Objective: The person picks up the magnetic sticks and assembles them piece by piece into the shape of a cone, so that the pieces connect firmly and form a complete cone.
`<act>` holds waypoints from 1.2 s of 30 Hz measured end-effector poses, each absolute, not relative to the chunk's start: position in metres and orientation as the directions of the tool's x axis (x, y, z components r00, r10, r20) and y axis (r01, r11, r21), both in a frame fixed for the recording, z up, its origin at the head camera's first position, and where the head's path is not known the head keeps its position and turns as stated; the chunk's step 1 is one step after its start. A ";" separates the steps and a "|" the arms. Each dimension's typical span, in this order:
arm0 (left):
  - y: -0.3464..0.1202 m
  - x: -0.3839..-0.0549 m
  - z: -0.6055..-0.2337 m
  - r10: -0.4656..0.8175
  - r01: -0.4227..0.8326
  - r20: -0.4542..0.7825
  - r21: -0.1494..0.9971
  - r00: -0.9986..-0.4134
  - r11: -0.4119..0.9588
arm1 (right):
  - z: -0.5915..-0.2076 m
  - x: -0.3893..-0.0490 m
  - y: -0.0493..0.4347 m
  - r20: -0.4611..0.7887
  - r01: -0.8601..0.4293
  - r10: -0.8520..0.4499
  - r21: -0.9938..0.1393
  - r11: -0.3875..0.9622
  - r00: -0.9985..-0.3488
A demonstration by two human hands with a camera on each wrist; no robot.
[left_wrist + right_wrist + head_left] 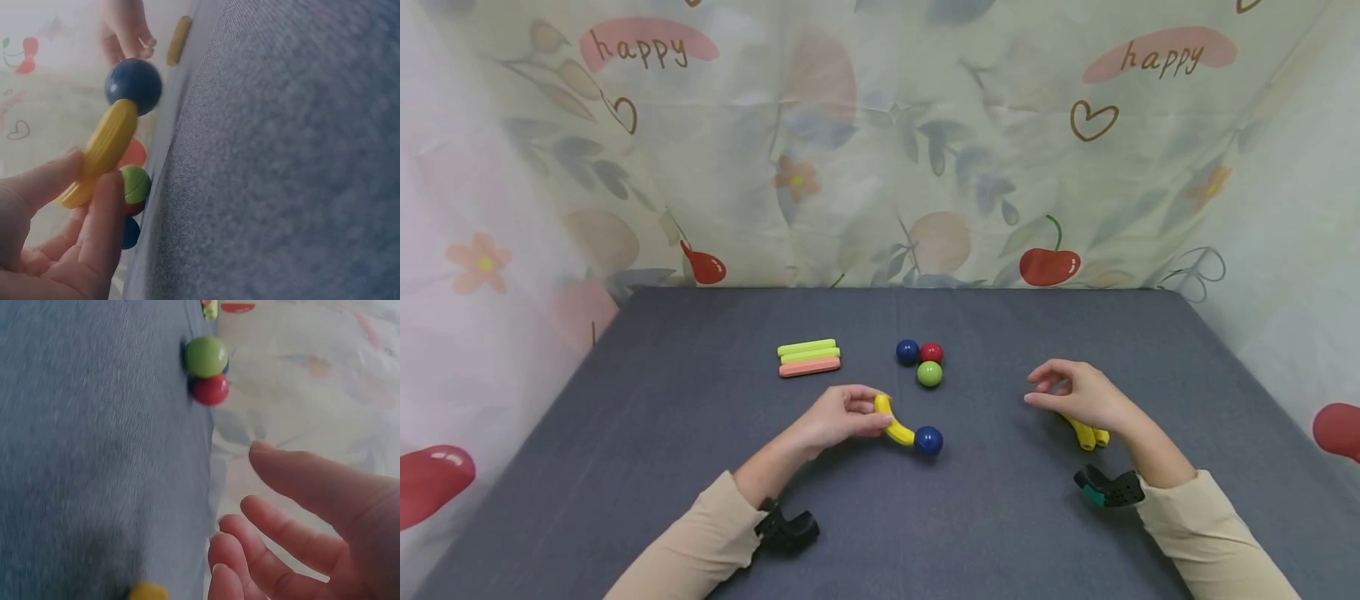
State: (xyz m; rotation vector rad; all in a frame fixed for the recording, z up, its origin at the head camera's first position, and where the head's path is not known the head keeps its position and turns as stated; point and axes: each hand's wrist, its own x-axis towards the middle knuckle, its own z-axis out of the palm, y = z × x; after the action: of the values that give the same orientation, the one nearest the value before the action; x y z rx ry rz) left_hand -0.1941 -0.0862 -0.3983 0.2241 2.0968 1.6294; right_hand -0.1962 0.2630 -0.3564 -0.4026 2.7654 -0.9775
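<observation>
The green ball [929, 374] sits on the dark grey tabletop [1000, 533], touching the red ball [932, 351] just behind it; a blue ball [907, 352] lies behind it and to its left, close beside the red. Nearer the person than the green ball and to its left, the left hand [848, 412] pinches a curved yellow rod [897, 430] between thumb and fingers, which are bent and closed onto it. The rod's far end meets a dark blue ball [928, 441], which is directly on the person's side of the green ball. Well to the right of the green ball, the right hand [1082, 396] has its fingers loosely bent, the thumb apart from them, and has hold of nothing; it partly hides 2 curved yellow rods [1084, 437], lying side by side. Well to the left of the green ball lie 2 lime sticks [808, 357] and 1 coral stick [809, 367] in a row, coral nearest the person. Beyond the green ball, a printed curtain [880, 83] hangs behind the tabletop.
</observation>
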 end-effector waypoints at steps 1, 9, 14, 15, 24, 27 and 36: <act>-0.086 -0.194 -0.399 0.408 -0.156 -0.272 0.943 -0.872 0.295 | -0.357 -0.196 0.265 -0.086 -0.184 -0.304 -0.632 0.753 -0.949; -0.086 -0.193 -0.397 0.408 -0.150 -0.304 0.918 -0.861 0.368 | -0.362 -0.198 0.276 -0.122 -0.142 -0.264 -0.596 0.790 -0.957; -0.085 -0.194 -0.397 0.362 -0.113 -0.283 0.898 -0.888 0.426 | -0.363 -0.198 0.282 -0.138 -0.117 -0.229 -0.551 0.826 -0.964; -0.084 -0.195 -0.398 0.353 -0.106 -0.278 0.894 -0.893 0.436 | -0.363 -0.198 0.283 -0.141 -0.117 -0.226 -0.538 0.835 -0.964; -0.083 -0.197 -0.398 0.297 -0.106 -0.285 0.860 -0.911 0.500 | -0.365 -0.198 0.287 -0.187 -0.092 -0.201 -0.470 0.878 -0.962; -0.083 -0.198 -0.398 0.285 -0.098 -0.286 0.842 -0.915 0.530 | -0.366 -0.198 0.287 -0.185 -0.094 -0.200 -0.461 0.882 -0.962; -0.081 -0.200 -0.395 0.273 -0.069 -0.273 0.812 -0.922 0.579 | -0.367 -0.196 0.279 -0.120 -0.162 -0.233 -0.423 0.892 -0.965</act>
State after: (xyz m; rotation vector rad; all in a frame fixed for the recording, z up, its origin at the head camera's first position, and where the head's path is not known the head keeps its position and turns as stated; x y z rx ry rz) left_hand -0.1997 -0.0813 -0.3949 0.1658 2.4435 1.2803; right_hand -0.1957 0.2789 -0.3666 -0.3040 2.8911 -0.6249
